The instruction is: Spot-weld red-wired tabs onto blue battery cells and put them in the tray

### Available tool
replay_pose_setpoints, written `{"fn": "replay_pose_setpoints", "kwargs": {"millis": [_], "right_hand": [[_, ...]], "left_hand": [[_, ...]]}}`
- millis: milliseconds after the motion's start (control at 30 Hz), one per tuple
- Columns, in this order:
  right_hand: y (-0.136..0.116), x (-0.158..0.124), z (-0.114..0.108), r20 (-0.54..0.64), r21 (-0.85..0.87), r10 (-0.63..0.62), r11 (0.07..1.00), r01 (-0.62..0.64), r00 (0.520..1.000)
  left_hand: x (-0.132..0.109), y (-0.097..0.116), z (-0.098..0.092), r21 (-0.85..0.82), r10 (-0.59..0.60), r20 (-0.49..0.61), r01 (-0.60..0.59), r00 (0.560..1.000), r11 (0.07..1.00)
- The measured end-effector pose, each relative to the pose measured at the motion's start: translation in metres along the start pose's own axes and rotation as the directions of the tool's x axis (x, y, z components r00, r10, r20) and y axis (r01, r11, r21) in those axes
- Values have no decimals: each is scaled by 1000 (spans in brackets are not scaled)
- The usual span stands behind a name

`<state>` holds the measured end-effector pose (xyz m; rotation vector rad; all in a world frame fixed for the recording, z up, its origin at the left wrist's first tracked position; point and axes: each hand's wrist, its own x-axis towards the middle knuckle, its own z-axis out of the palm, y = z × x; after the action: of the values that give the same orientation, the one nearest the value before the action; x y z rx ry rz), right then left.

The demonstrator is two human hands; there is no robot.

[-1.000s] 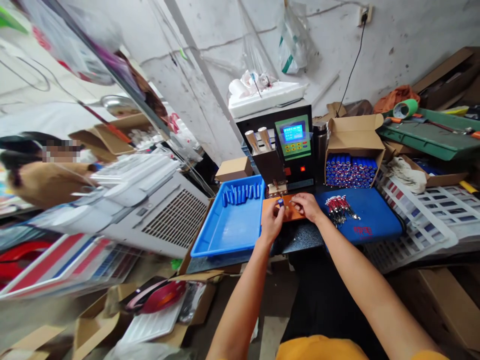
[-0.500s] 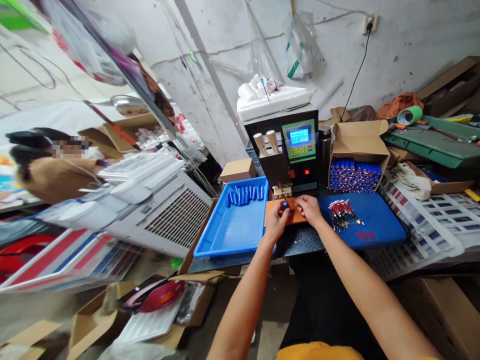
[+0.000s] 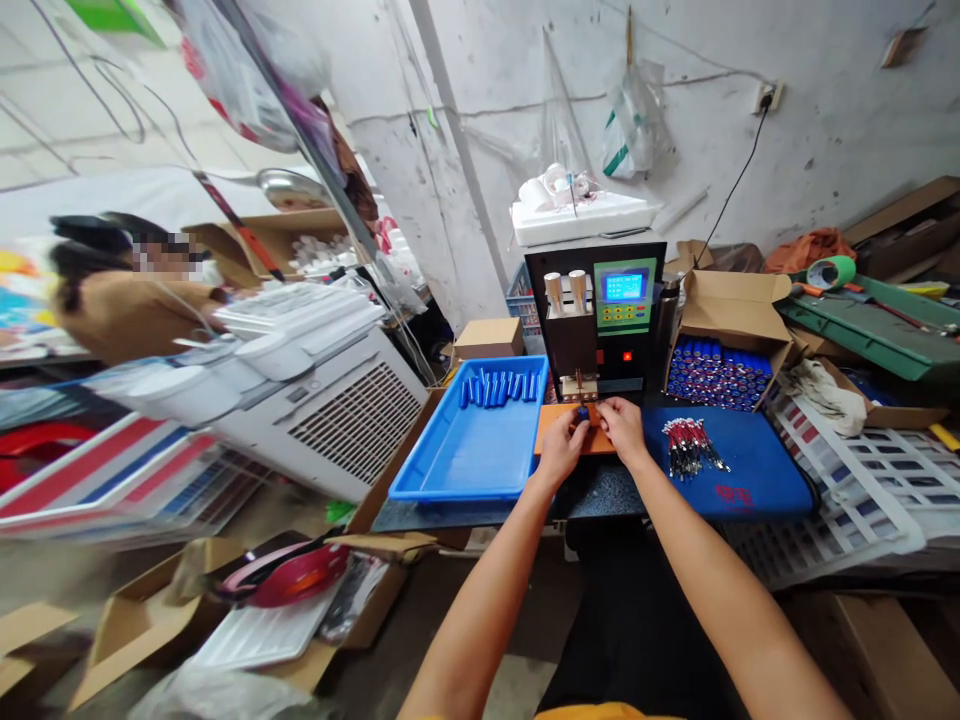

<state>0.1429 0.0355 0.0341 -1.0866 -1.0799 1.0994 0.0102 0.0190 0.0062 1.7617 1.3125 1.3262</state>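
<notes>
My left hand [image 3: 561, 447] is closed around a blue cylindrical battery cell [image 3: 583, 413], just below the electrode tips [image 3: 579, 385] of a black spot welder [image 3: 654, 262] with a lit screen. Whether the cell touches the tips is too small to tell. Close on its right, my right hand [image 3: 622, 428] pinches with thumb and fingers; what lies between them is hidden. Both hands are over an orange block [image 3: 553, 414] at the foot of the machine. Red and black wire leads [image 3: 691, 446] lie bunched on a blue mat [image 3: 772, 470] to the right.
On the left, a blue tray [image 3: 450, 494] holds a row of blue cells [image 3: 499, 388]. An open carton [image 3: 731, 292] packed with blue cells stands behind the mat. A white plastic crate [image 3: 862, 490] sits at the right, and another person [image 3: 127, 310] is at far left.
The camera view has turned slightly, so the scene sits further right. The cell's end faces me less than before. My right fingertips are a little closer to the cell.
</notes>
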Motion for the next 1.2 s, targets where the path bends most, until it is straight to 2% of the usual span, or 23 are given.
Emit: {"fn": "replay_pose_setpoints", "kwargs": {"millis": [267, 500, 767, 1200], "right_hand": [[3, 0, 6, -47, -77, -72, 995, 68, 996], [3, 1, 8, -25, -113, -104, 988, 100, 994], [3, -2, 9, -24, -265, -166, 952, 154, 986], [-2, -7, 14, -11, -221, -167, 962, 161, 986]], "left_hand": [[2, -1, 3, 25, -8, -40, 9, 999, 1000], [3, -2, 3, 60, -1, -40, 3, 999, 998], [0, -4, 2, 195, 24, -64, -12, 998, 981], [0, 2, 0, 152, 23, -40, -17, 999, 988]]}}
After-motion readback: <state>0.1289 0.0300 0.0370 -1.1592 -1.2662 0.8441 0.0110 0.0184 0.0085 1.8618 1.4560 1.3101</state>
